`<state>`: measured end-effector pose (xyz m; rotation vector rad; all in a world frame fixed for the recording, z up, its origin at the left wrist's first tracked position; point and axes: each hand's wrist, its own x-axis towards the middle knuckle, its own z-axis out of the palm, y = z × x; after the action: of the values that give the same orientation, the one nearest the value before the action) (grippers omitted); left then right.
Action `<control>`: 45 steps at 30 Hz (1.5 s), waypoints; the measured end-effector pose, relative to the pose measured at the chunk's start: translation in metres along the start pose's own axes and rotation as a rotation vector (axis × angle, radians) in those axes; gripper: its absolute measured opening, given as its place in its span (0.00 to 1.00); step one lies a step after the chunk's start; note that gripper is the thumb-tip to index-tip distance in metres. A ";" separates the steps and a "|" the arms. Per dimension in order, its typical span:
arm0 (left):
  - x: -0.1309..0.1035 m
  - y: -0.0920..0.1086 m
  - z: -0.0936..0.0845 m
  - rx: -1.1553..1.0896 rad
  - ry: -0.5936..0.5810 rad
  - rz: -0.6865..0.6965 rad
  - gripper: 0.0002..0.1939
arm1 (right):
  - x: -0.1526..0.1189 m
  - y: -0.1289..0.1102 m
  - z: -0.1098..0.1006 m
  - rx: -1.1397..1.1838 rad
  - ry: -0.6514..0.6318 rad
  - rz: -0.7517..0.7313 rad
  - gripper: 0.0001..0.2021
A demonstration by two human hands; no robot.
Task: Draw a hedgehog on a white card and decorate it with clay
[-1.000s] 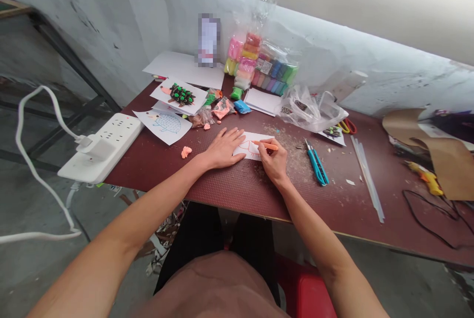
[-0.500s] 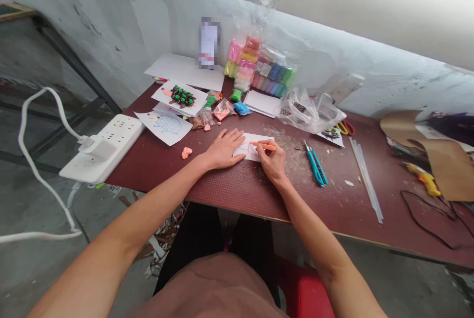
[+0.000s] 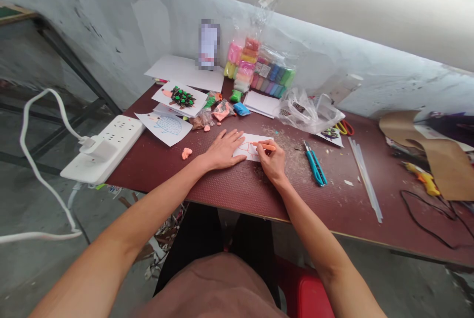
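My right hand is closed around an orange marker, its tip down on a small white sheet of paper. Orange outlines show on that sheet, partly covered by my fingers. With fingers spread, my left hand lies flat across the sheet's left edge and the table. A lump of peach clay sits to the left of it. Beyond are a drawing of a blue hedgehog and a card with a green-dotted pine cone hedgehog. A teal utility knife lies right of my right hand.
Packs of coloured clay stand against the wall. A clear plastic bag, scissors, glue sticks and a yellow glue gun occupy the right side. A white power strip overhangs the table's left edge.
Almost nothing differs: the marker and both hands keep nearly the same position on the sheet. The whole view has shifted very slightly.
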<state>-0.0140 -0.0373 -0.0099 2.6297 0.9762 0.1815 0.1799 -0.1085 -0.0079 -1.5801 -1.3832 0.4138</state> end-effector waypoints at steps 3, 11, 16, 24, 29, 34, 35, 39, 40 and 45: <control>0.000 0.001 -0.001 0.009 -0.006 -0.008 0.36 | 0.000 0.000 0.000 0.000 0.009 0.001 0.12; 0.000 -0.001 0.001 -0.003 0.019 0.005 0.35 | -0.001 -0.002 0.000 -0.013 -0.015 -0.013 0.12; -0.001 0.000 -0.001 -0.007 0.006 -0.006 0.36 | -0.002 -0.001 0.000 -0.023 0.012 -0.008 0.12; -0.001 0.002 -0.003 0.007 -0.010 -0.012 0.36 | -0.002 -0.001 0.000 0.004 0.020 -0.008 0.12; -0.001 0.000 -0.001 -0.009 0.006 -0.003 0.36 | 0.001 -0.001 -0.004 -0.042 0.076 0.014 0.12; -0.001 -0.001 0.001 -0.018 0.010 0.008 0.36 | 0.002 0.002 -0.004 -0.083 0.042 0.006 0.13; -0.001 -0.001 0.001 -0.021 0.011 0.011 0.36 | 0.002 0.002 -0.004 -0.083 0.039 0.009 0.13; -0.001 0.000 0.000 -0.017 0.005 0.008 0.36 | 0.002 0.003 -0.004 -0.055 0.010 0.026 0.14; -0.001 0.000 -0.001 -0.015 0.002 0.006 0.36 | 0.002 0.003 -0.004 -0.049 0.002 0.029 0.14; -0.001 0.001 -0.001 -0.011 -0.001 0.003 0.36 | 0.002 0.000 -0.004 -0.032 -0.009 0.023 0.13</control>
<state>-0.0147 -0.0385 -0.0082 2.6206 0.9687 0.1861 0.1833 -0.1089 -0.0054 -1.6232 -1.3856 0.4152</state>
